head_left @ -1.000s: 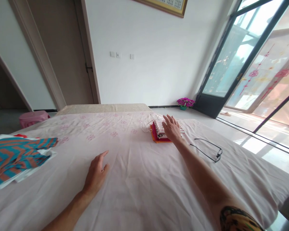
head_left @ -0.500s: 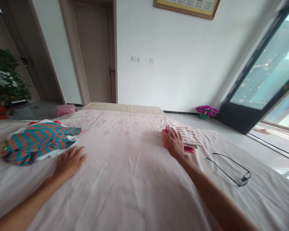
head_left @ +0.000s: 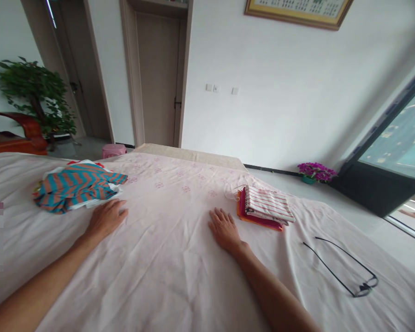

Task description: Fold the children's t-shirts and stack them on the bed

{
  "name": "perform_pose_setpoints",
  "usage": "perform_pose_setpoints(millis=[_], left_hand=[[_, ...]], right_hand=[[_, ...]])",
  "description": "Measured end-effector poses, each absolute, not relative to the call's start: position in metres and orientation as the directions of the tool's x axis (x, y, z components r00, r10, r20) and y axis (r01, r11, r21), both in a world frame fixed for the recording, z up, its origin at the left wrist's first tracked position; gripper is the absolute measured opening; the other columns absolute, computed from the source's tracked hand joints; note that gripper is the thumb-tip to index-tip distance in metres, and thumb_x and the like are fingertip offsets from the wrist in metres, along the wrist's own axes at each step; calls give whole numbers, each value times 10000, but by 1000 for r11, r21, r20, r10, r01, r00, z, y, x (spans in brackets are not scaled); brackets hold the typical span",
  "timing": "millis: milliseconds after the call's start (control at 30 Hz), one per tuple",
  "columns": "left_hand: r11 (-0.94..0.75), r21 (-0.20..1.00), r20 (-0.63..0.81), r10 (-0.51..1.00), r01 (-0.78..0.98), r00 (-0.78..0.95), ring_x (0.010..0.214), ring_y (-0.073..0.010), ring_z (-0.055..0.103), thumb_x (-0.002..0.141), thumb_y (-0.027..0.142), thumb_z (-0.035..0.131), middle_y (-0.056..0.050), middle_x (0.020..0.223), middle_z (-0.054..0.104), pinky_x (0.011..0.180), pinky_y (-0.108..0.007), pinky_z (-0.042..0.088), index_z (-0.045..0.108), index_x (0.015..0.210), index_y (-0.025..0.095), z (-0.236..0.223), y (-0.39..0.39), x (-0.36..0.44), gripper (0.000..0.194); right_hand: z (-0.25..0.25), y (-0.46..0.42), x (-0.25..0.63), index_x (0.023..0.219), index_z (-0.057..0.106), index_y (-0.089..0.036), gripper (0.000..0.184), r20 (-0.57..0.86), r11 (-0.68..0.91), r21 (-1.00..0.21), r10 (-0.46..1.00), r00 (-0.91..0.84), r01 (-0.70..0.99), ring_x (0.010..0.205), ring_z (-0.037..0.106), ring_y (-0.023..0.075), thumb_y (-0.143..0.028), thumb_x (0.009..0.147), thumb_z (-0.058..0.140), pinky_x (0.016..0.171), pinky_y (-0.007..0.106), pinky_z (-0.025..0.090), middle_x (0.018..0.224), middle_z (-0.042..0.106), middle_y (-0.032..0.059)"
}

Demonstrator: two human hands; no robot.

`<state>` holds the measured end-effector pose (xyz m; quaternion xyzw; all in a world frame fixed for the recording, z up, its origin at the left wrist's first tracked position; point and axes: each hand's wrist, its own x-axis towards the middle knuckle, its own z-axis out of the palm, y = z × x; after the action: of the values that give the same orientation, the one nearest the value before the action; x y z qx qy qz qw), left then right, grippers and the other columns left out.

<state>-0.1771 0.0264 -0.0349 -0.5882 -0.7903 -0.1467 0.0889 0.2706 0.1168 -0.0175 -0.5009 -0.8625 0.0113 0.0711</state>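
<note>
My left hand (head_left: 107, 217) rests palm down on the pale pink cloth (head_left: 166, 258), fingers stretched out and holding nothing. Just beyond it lies a loose pile of clothes, with a teal and brown striped garment (head_left: 76, 183) on top and white fabric under it. Flat on the cloth, my right hand (head_left: 224, 230) has its fingers extended and is also without anything in it. To the right of that hand, a small gap away, sits a neat stack of folded fabric: a red-and-white striped piece (head_left: 269, 203) above magenta and orange layers (head_left: 263, 222).
Black-framed eyeglasses (head_left: 364, 288) lie with temples unfolded at the right. Beyond the cloth's far edge are a pink stool (head_left: 114, 150), purple flowers in a green pot (head_left: 316, 173), a leafy plant (head_left: 38, 99) and a wooden armchair (head_left: 17, 133). A glass door stands at the right.
My right hand has come off the folded stack and moved left onto the cloth. The left hand stays beside the clothes pile. The view has turned somewhat to the left.
</note>
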Motion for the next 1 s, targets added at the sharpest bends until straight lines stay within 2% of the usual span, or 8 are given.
perform_pose_setpoints(millis=[333,1000], left_hand=[[254,158,324,900,954,-293,1233,-220,531,919,334,408,-124,1310,618,1104,-307,319,585,1267,80,-31,21,-177,466],[270,150,318,898,951,-304,1233,-235,539,922,353,392,-121,1304,622,1094,-338,340,587,1250,124,-29,23,-176,445]], right_hand=[[-19,116,269,1473,413,-223,518,156,503,-101,860,-486,858,1450,253,280,-442,1015,309,1166,486,148,1567,346,110],[-22,116,266,1452,451,-218,495,209,508,-57,848,-487,860,1421,311,271,-409,1013,325,1156,461,198,1536,400,103]])
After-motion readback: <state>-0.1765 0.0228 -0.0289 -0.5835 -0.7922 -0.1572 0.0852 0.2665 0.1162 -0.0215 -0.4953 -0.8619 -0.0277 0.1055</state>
